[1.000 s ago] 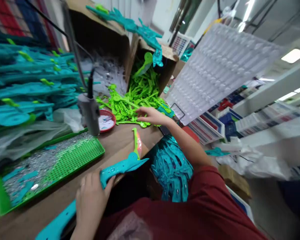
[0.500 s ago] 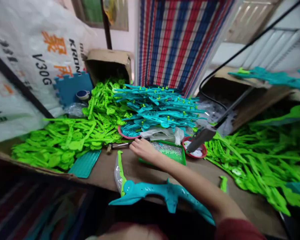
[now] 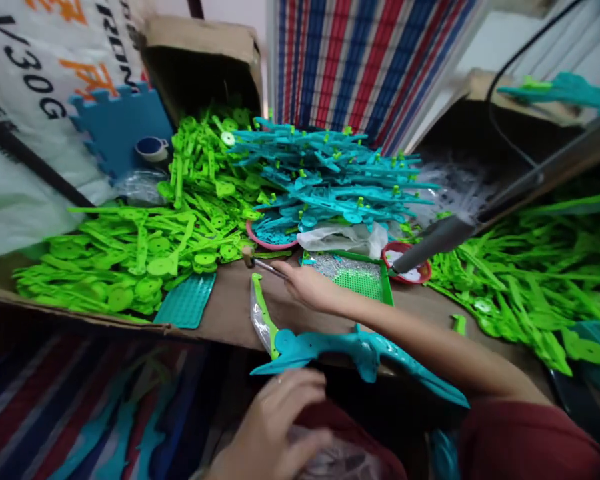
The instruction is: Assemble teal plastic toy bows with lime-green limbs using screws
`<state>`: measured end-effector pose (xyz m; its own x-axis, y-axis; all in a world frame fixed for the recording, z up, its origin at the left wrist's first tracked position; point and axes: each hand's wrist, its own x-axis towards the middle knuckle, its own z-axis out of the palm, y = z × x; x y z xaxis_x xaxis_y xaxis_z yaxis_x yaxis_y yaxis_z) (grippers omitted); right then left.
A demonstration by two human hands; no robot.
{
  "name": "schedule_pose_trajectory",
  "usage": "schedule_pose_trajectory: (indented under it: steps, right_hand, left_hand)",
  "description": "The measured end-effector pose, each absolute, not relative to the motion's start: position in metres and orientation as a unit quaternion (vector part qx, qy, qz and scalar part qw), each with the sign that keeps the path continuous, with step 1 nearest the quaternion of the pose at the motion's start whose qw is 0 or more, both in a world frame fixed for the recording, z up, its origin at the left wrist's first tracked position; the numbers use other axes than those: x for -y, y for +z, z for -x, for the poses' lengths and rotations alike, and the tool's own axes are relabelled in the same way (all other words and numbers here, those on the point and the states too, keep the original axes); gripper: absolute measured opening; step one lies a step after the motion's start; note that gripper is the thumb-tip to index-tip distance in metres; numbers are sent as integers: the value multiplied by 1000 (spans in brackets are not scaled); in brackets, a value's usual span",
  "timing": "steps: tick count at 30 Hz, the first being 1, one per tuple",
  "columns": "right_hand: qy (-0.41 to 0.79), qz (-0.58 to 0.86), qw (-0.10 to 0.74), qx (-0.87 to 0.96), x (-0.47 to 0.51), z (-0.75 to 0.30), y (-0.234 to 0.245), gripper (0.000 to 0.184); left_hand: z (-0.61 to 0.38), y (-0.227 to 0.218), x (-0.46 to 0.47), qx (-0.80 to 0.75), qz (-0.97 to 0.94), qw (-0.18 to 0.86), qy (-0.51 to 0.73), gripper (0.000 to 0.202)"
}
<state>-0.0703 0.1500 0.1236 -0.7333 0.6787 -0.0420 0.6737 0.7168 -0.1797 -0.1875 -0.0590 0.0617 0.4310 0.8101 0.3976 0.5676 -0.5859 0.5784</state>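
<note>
presently the right hand (image 3: 310, 287) is gripping a hammer (image 3: 267, 267) above the bench (image 3: 231, 321), the left hand (image 3: 275, 423) hanging, fingers loosely spread, near the turquoise piece (image 3: 366, 357) along its edge, this tool-handling step seemingly calling for steady control.

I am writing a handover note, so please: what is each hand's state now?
Left hand: open, nothing visible in it, near the long turquoise plastic part.
Right hand: closed, holding a small brown-headed, metal-shafted hammer.
</note>
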Motion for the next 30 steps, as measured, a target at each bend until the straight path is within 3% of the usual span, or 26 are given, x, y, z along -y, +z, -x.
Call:
schedule_pose_trajectory:
  steps: [6, 9, 11, 15, 19, 23, 28, 30]
  right_hand:
    - [258, 423, 127, 859, -127, 53, 94, 53]
    - [284, 425, 119, 851, -126, 59, 89, 52]
    - [292, 410, 104, 858, -122, 59, 91, 50]
    - [278, 400, 153, 860, -103, 48, 95, 53]
    - [300, 390, 101, 865, -84, 29, 98, 51]
    - [338, 332, 181, 862, -72, 5, 114, 47]
    - [278, 311, 4, 909, -59, -25, 133, 52]
    - [295, 300, 35, 907, -55, -34, 136, 52]
  left_hand:
    - [134, 27, 23, -435, -839, -11, 327, 27]
    - [125, 17, 19, -429, -830, -63, 351, 22]
    - [124, 15, 19, -434, -825, -74, 355, 26]
    - [124, 19, 18, -432, -823, -83, 360, 31]
    - [125, 21, 16, -418, -833, -82, 354, 28]
    - [127, 18, 19, -412, -843, -80, 337, 27]
    - [126, 14, 32, -428, -851, -92, 290, 26]
    - [124, 14, 37, -434, -855, -99, 267, 29]
